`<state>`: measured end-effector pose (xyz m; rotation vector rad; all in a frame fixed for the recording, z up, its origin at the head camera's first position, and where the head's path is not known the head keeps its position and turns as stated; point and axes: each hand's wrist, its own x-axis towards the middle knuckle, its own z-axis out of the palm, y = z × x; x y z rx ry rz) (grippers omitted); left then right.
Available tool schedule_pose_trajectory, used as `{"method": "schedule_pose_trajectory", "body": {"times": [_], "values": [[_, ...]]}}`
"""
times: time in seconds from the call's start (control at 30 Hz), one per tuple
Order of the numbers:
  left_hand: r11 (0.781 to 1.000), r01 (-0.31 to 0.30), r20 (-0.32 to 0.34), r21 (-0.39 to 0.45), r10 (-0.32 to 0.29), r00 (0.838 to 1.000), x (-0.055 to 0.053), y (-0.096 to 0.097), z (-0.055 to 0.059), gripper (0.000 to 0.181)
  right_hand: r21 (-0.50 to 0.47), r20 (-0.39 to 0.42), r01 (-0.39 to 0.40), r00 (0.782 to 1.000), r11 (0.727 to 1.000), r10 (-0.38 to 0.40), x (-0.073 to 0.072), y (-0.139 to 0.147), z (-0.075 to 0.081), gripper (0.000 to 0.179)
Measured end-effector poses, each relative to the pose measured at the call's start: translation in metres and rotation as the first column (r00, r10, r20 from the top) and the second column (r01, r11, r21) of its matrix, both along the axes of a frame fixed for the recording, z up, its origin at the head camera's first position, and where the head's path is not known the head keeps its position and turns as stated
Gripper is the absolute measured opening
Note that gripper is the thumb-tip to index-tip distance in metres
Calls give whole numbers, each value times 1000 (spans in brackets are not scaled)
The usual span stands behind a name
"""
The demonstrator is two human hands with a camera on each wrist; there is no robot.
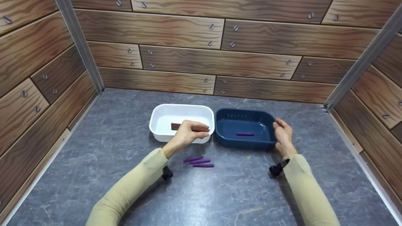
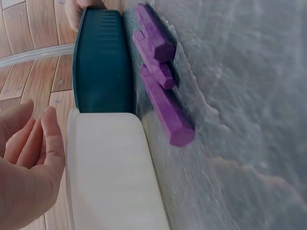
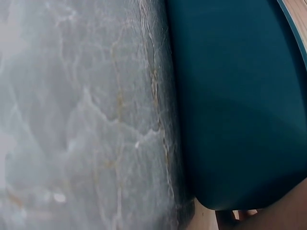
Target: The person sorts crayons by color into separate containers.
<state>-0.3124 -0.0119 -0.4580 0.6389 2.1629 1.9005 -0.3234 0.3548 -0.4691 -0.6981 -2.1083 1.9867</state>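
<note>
My left hand (image 1: 187, 133) is over the white tub (image 1: 158, 133), its fingers loosely bent and nothing visible between them in the left wrist view. Inside that tub lie brown sticks (image 1: 175, 126), partly covered by the hand. My right hand (image 1: 284, 136) holds the right end of the dark blue tub (image 1: 245, 144), fingers at its rim. One thin purple stick (image 1: 245, 134) lies on the blue tub's floor. In front of the tubs, three purple six-sided sticks (image 2: 172, 120) rest close together on the tabletop.
Both tubs stand side by side on a grey marbled tabletop (image 1: 201, 201). Wood-patterned panels (image 1: 176, 56) wall the space at the back, left and right, with metal strips (image 1: 80, 44) at the corners.
</note>
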Motion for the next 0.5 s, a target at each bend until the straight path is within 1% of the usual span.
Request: {"method": "schedule_pose_trajectory", "body": {"times": [0.07,0.17,0.27,0.37,0.43,0.5], "values": [[1000,15,-4,1,-15,1000,2,-5,-1,32,-10,-2,6,1000,1000,-6,-1,-1,-1,50],[998,40,-32,-38,-42,999,6,-12,-3,30,-14,-16,23,1000,1000,-23,-1,-1,-2,49],[995,34,-82,-98,-42,996,11,-21,-7,27,-4,-24,22,999,1000,-22,-2,-2,-2,48],[993,31,-102,-112,-43,994,15,-29,-12,26,6,-31,17,999,1000,-17,-1,-3,-3,48],[994,42,-88,-102,-51,995,17,-33,-15,26,5,-32,18,999,1000,-18,-1,-3,-4,48],[994,50,-56,-94,-55,997,19,-36,-17,27,5,-33,25,999,1000,-25,-1,-3,-4,48]]}}
